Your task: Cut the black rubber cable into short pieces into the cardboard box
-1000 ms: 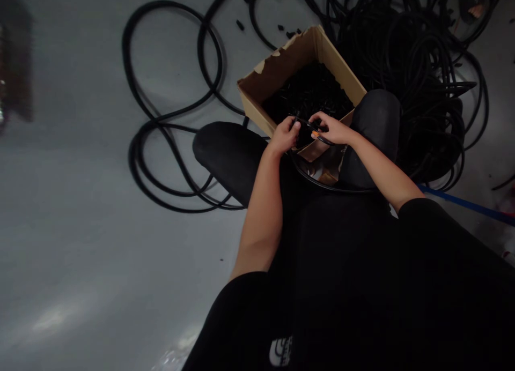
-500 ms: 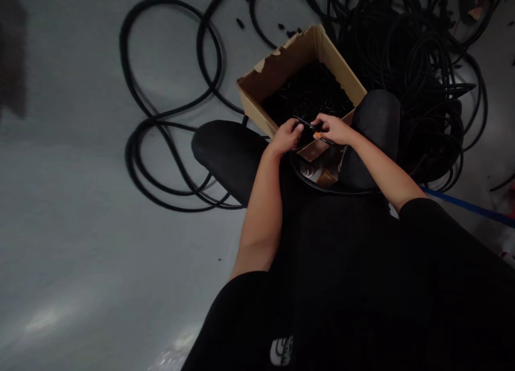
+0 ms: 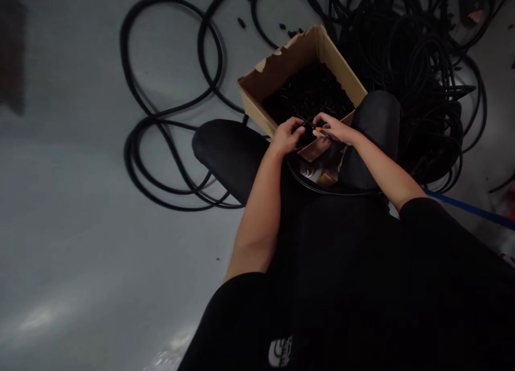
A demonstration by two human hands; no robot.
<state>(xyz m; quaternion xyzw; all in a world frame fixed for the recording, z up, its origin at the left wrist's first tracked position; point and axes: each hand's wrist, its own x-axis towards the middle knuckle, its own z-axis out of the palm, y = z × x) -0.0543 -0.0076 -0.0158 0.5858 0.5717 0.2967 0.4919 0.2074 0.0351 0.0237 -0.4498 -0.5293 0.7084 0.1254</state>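
I sit on the floor with a torn cardboard box between my knees; it is full of small black pieces. My left hand is closed on the end of a black hose that loops down over my lap. My right hand is closed on a small tool with an orange part, held against the hose end over the box's near edge. The two hands almost touch.
Long loops of black hose lie on the grey floor to the left. A big tangled pile of hose fills the upper right. A few loose black pieces lie beyond the box. A blue strip runs at right.
Both hands have crept slightly up towards the box, staying together on the hose end and tool. Nothing else has moved.
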